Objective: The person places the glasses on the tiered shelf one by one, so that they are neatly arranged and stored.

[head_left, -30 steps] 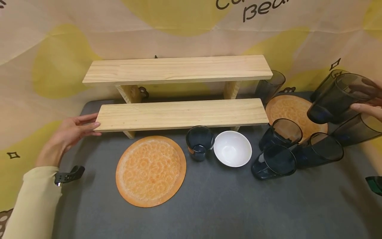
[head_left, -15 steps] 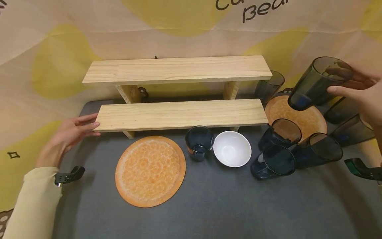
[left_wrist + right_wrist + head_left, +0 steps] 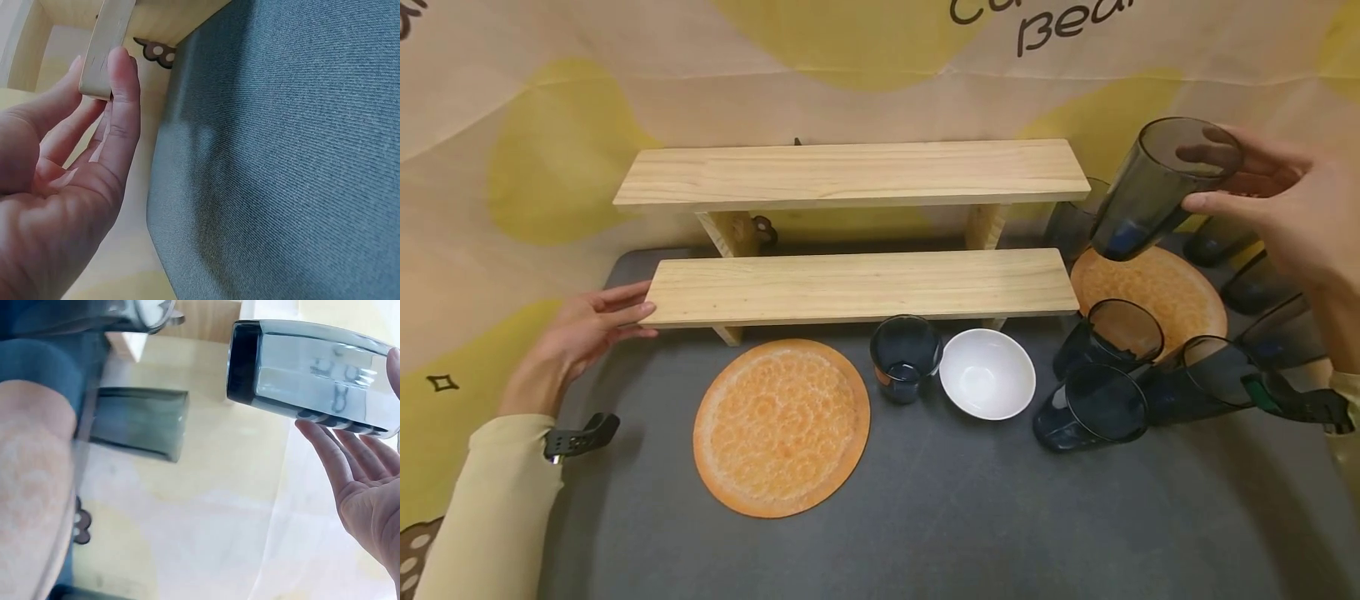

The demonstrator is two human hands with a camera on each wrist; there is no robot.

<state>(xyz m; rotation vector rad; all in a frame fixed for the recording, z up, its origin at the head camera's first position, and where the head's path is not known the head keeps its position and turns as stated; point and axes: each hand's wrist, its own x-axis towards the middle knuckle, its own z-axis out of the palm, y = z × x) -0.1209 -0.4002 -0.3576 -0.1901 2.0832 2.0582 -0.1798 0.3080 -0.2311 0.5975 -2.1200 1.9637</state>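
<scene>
My left hand (image 3: 580,333) pinches the left end of the lower board of a two-tier wooden shelf (image 3: 865,287). The left wrist view shows a finger and the thumb on either face of the board end (image 3: 103,62). At the right, my right hand (image 3: 1285,200) grips a tall smoky drinking glass (image 3: 1157,187) near its rim, tilted and held in the air over the far placemat (image 3: 1150,292). In the right wrist view this glass (image 3: 312,378) has nothing inside, and its thick base points away from the fingers.
Several smoky glasses (image 3: 1105,404) stand at the right, on and around the far placemat; one is behind the shelf's right end. A short dark glass (image 3: 906,358) and a white bowl (image 3: 987,375) stand before the shelf, right of a round orange placemat (image 3: 781,429).
My right hand has come in from the right edge, carrying the glass leftward and up, toward the shelf's right end. The left hand has stayed on the board.
</scene>
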